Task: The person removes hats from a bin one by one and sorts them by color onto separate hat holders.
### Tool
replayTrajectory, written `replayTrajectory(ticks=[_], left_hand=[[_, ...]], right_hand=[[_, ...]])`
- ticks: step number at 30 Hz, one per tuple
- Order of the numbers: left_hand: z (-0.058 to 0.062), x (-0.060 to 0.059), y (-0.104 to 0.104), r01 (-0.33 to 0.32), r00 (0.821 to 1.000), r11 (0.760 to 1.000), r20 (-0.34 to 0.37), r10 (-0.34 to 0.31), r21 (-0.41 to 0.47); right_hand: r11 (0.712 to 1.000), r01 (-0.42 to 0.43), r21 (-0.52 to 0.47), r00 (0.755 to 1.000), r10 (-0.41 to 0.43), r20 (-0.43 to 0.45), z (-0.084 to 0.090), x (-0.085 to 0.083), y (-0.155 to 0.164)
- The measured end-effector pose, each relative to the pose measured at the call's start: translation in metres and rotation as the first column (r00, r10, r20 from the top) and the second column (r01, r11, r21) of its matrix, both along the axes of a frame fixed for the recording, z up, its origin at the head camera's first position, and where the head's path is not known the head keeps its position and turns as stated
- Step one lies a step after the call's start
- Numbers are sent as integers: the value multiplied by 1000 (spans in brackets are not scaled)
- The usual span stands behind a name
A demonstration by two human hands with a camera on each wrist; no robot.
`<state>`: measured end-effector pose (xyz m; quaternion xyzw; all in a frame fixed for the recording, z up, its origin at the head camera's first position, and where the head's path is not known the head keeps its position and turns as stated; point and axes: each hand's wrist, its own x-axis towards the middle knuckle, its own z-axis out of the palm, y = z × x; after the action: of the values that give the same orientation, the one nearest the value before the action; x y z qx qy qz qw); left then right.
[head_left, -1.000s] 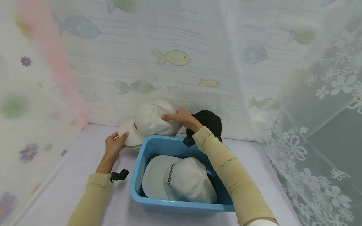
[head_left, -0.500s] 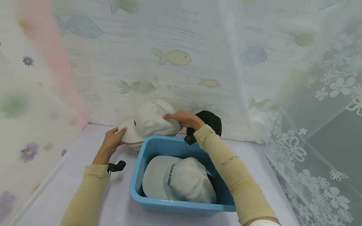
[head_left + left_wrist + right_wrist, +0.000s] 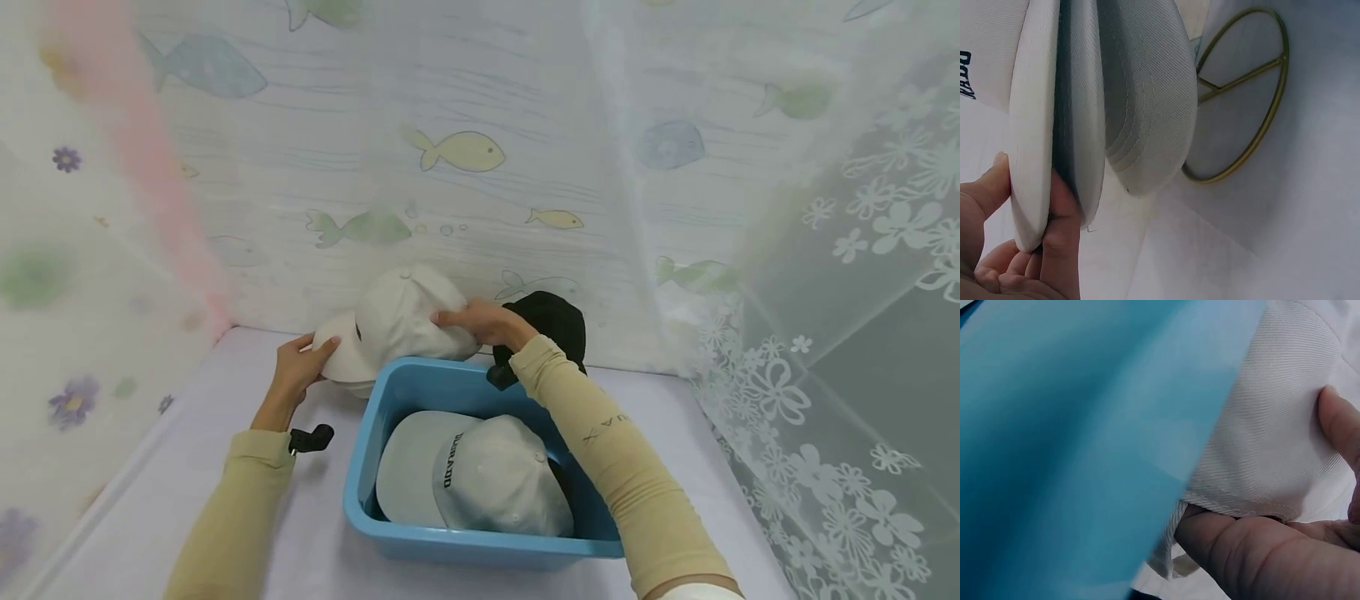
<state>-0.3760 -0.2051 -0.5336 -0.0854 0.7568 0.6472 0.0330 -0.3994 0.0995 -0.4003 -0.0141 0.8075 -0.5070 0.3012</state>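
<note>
A white baseball cap (image 3: 405, 312) is held between my two hands behind the blue tub. My left hand (image 3: 298, 367) pinches the tip of its brim (image 3: 1033, 144), thumb on top and fingers beneath. Two more brims hang under it in the left wrist view, a middle brim (image 3: 1082, 119) and a lower grey-looking brim (image 3: 1150, 94). My right hand (image 3: 486, 323) grips the back of the crown, its thumb (image 3: 1340, 425) on the outside and fingers tucked under the edge. Inside the blue tub (image 3: 360, 500) lies a pale cap (image 3: 506, 479) with dark lettering, brim to the left.
A black cap (image 3: 558, 321) stands behind the tub, partly hidden by my right wrist. Below the stacked brims a brass-coloured ring stand (image 3: 1282, 81) shows. The white-covered table (image 3: 330, 533) meets a fish-patterned curtain (image 3: 465, 83) at the back.
My left hand has shifted slightly up and away on the brim, its wrist moving back. My right hand has settled a little lower on the crown. The tub and its cap stay put.
</note>
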Motion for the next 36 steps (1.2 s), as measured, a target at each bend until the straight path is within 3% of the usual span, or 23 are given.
replayTrajectory(ticks=[7, 15, 27, 31, 36], left_hand=[[1, -6, -1, -43, 999, 999, 3, 43, 24], [5, -9, -5, -63, 998, 998, 0, 63, 12], [3, -6, -4, -113, 993, 993, -11, 114, 29], [1, -4, -4, -90, 995, 996, -29, 90, 21], [-6, 8, -5, 17, 1000, 998, 8, -17, -56]], right_hand=[[998, -1, -66, 1000, 1, 6, 0, 3, -4], [999, 40, -33, 998, -41, -47, 0, 3, 1], [990, 132, -45, 990, -134, -40, -4, 7, 2], [992, 125, 4, 988, -124, -91, -3, 11, 5], [983, 47, 175, 968, -2, -251, 2, 23, 9]])
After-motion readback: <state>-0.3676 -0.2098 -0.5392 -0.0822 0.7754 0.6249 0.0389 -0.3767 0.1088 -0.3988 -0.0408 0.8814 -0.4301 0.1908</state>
